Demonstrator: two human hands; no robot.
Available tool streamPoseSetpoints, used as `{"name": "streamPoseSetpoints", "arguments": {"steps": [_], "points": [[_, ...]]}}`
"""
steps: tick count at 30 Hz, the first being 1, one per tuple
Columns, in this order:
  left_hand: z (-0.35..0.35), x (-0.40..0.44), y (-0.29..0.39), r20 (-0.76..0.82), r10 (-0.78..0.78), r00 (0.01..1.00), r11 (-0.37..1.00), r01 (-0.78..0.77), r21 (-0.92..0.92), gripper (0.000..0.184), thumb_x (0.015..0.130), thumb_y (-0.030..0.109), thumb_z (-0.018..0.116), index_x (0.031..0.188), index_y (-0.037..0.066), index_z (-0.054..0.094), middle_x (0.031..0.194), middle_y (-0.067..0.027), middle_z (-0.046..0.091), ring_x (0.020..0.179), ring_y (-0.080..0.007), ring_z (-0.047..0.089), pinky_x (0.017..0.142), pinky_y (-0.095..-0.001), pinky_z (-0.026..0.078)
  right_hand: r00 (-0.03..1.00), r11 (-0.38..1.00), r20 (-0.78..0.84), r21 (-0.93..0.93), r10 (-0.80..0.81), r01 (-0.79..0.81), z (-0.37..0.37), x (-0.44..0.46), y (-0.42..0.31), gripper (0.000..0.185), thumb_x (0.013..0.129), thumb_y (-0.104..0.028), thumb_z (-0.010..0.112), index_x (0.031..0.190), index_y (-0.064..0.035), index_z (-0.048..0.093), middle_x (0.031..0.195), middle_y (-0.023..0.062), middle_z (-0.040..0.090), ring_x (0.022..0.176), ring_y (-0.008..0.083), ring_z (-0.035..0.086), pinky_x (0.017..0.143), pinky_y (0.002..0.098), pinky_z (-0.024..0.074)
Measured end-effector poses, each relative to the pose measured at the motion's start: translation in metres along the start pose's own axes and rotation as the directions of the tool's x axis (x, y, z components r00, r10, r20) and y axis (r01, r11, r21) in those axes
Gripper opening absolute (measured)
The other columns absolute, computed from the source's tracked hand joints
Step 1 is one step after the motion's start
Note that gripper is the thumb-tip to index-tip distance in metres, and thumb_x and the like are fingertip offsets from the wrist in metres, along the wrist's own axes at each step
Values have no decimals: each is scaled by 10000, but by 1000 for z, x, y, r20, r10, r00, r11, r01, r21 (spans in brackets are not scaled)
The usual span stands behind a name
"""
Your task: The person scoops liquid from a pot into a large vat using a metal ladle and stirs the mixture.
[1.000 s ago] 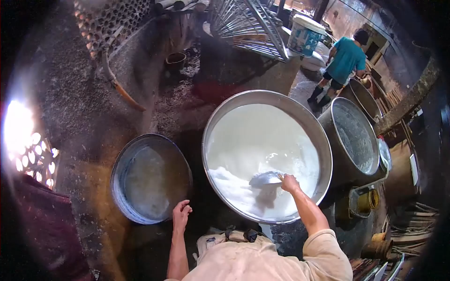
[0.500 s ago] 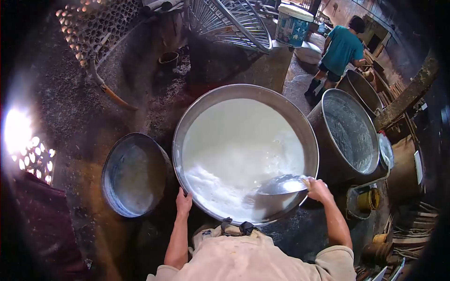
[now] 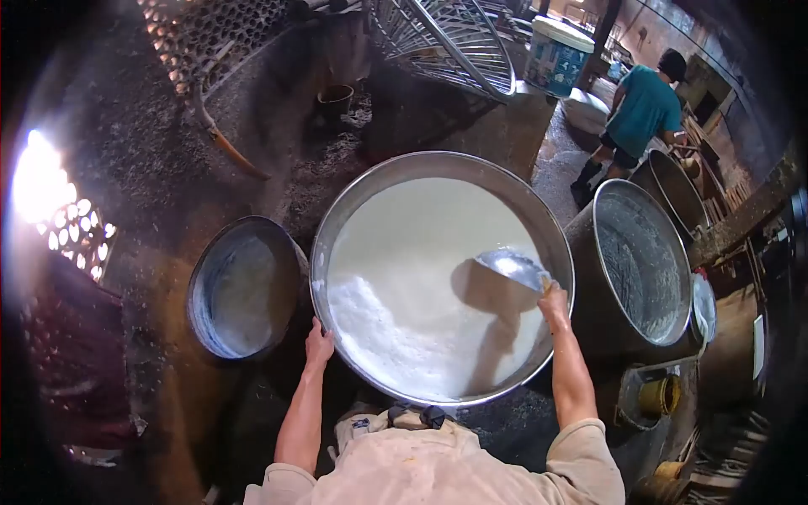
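Note:
A wide metal vat [image 3: 383, 169] of white, milky liquid [image 3: 421, 252] stands before me, foam lying along its near left side. Closed round a short handle, my right hand [image 3: 553, 305] holds a shallow metal scoop [image 3: 513, 268] over the right part of the vat. The scoop casts a shadow on the liquid; whether it carries any liquid I cannot tell. At the near left, my left hand [image 3: 318, 345] grips the vat's rim, its fingertips partly hidden against the side.
Left of the vat is a smaller round pan [image 3: 199, 313] with cloudy residue. A tall metal drum [image 3: 596, 231] stands close on the right, near a yellow container [image 3: 659, 396]. Further back are a lidded bucket [image 3: 557, 59], a metal frame [image 3: 446, 42] and a person in teal [image 3: 644, 109].
My right hand has carried the scoop up and away from me, from the near right foam toward the right middle of the vat. My left hand stays at the rim, slightly further left.

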State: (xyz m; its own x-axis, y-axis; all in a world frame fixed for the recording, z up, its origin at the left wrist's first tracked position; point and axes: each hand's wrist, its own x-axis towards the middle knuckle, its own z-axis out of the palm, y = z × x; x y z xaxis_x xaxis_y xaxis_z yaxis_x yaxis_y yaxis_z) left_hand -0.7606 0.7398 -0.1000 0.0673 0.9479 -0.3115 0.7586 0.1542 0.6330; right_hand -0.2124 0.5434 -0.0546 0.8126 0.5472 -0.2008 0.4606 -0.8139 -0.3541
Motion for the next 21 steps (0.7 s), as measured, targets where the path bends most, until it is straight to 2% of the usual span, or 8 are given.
{"name": "streamPoseSetpoints", "arguments": {"steps": [1,3,6,10,12,14,19,21], "points": [[1,0,0,-9,-10,1000,1000,10,-8,686,845,196,604,1405,-28,276,1185,-269,562,1116,-390,542,950,-393,429,1000,1000,15,13,-7,7,14,3,2,326,764,-121,507,1049,21,576,921,282,639,870,422,636,782,474,527],[1,2,0,2,-4,1000,1000,3,25,684,845,193,602,1409,-12,275,1161,-267,575,1088,-405,553,937,-407,435,993,995,113,90,25,-35,2,-33,-30,320,729,-90,530,1024,22,583,840,261,652,738,387,664,678,454,554],[1,0,0,-25,27,999,1000,-26,17,673,840,189,602,1405,-1,292,1144,-260,586,1080,-403,557,930,-415,438,989,994,125,84,-76,65,40,-44,-25,321,697,-56,550,1005,26,585,812,245,657,669,350,671,603,430,560],[-2,1,0,-7,14,1000,1000,-14,-20,674,817,182,631,1391,1,327,1140,-247,594,1078,-382,568,930,-405,441,985,996,165,78,-55,43,86,-68,-31,317,681,-41,558,987,37,582,795,243,657,680,349,673,597,418,563],[-8,5,-2,34,18,999,1000,-17,-24,650,801,176,653,1366,14,375,1129,-229,606,1063,-366,580,919,-397,447,976,987,156,68,-153,144,113,-80,-31,390,659,-74,591,1028,37,536,672,176,633,513,255,637,433,368,534],[-25,2,12,95,-10,995,997,16,-69,548,759,156,704,1262,51,513,1085,-174,641,1011,-320,612,872,-376,463,972,990,202,103,-118,99,117,-106,-53,388,661,-78,590,1024,45,536,670,178,634,517,258,640,436,368,537],[-34,27,-1,130,19,991,982,6,-189,466,766,147,696,1198,45,553,1068,-161,650,995,-299,620,852,-370,465,956,974,291,226,-40,-28,130,-163,-109,413,655,-69,604,1048,42,542,671,164,637,505,245,630,438,357,542],[-29,43,-11,154,82,985,928,-19,-371,453,774,148,687,1194,43,553,1073,-164,649,1001,-306,617,858,-371,460,958,959,276,283,-77,-4,137,-184,-126,468,654,-75,629,1099,36,534,674,155,634,503,232,623,429,353,538]]}}
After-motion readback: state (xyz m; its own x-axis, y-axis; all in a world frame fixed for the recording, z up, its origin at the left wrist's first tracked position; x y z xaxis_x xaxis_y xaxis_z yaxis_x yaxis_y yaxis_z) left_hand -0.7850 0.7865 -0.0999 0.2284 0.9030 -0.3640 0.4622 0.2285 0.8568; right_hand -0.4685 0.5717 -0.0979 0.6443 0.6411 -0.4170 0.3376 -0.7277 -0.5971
